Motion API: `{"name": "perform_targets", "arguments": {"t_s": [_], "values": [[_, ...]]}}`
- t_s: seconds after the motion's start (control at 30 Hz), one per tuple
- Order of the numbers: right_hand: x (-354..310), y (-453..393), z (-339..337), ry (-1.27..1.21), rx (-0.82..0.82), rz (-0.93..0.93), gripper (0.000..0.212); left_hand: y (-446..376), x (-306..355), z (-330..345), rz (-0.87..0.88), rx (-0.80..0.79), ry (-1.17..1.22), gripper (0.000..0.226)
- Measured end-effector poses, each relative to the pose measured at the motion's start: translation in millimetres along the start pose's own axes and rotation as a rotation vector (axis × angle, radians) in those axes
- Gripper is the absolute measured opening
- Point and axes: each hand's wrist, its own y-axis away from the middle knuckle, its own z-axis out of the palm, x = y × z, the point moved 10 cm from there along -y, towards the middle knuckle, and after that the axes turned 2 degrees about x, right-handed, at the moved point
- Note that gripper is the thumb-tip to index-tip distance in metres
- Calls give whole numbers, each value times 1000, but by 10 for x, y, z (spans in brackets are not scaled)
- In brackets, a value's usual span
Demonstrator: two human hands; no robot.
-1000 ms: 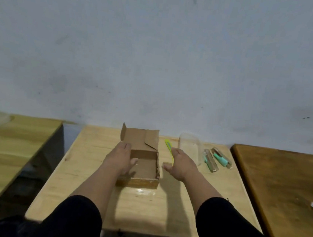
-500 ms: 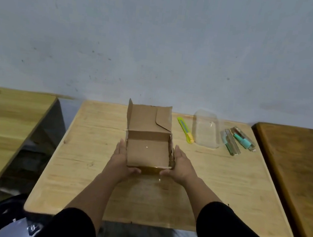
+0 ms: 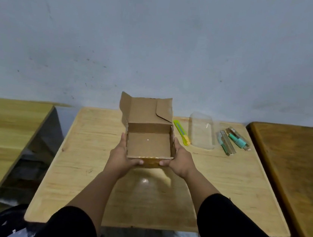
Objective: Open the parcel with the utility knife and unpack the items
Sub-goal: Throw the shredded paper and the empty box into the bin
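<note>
Open brown cardboard parcel (image 3: 150,135) — looking empty, sitting mid-table, lid flap standing at the far side — being gripped squarely between left hand (image 3: 123,156) and right hand (image 3: 181,161), fingers wrapping its side walls — each hand equally near.

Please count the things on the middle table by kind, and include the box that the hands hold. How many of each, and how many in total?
Cardboard box, open, held by left hand and right hand: 1
Utility knife, yellow-green: 1
Clear plastic container: 1
Small packaged items: 2
Total: 5
</note>
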Motion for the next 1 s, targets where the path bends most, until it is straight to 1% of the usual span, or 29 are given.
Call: {"name": "perform_targets", "arguments": {"t_s": [0.13,0.27,0.43,0.63,0.77,0.83,0.93,1.0], "values": [[-184,154,-337,-68,98,-7,108,-43,392,-138,106,-29,-1,119],[-240,397,-703,-104,226,23,108,-14,882,-166,251,-86,-6,118],[-22,915,-1167,-141,425,96,109,186,1409,158,404,-223,-16,115],[780,1872,-1560,-195,621,270,102,840,1909,1066,598,-457,-50,116],[1449,2681,-1658,-287,748,417,101,1472,2058,1808,706,-607,-153,118],[1822,3097,-1599,-326,803,505,104,1852,2055,2191,752,-705,-191,117],[2397,3626,-1396,-380,841,636,108,2401,1924,2744,798,-850,-235,118],[2738,3936,-1241,-409,850,717,106,2692,1780,3097,820,-926,-298,120]]}}
